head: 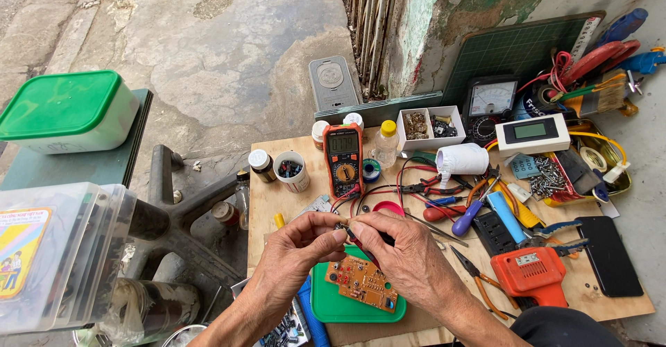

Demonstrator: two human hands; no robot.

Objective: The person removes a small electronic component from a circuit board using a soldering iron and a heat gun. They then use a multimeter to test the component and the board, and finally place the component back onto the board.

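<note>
— What lies nearest, under the fingers?
— A brown circuit board (362, 282), flat and studded, on a smooth green plastic lid (333, 307) on the plywood surface (267, 187).
— And the hands?
— Left hand (295, 250) and right hand (409, 253) meet fingertip to fingertip, pinched shut on a tiny component (345, 220); the right also holds a red-and-black probe (357, 239).
— Beyond them?
— An orange digital multimeter (343, 158), upright.
</note>
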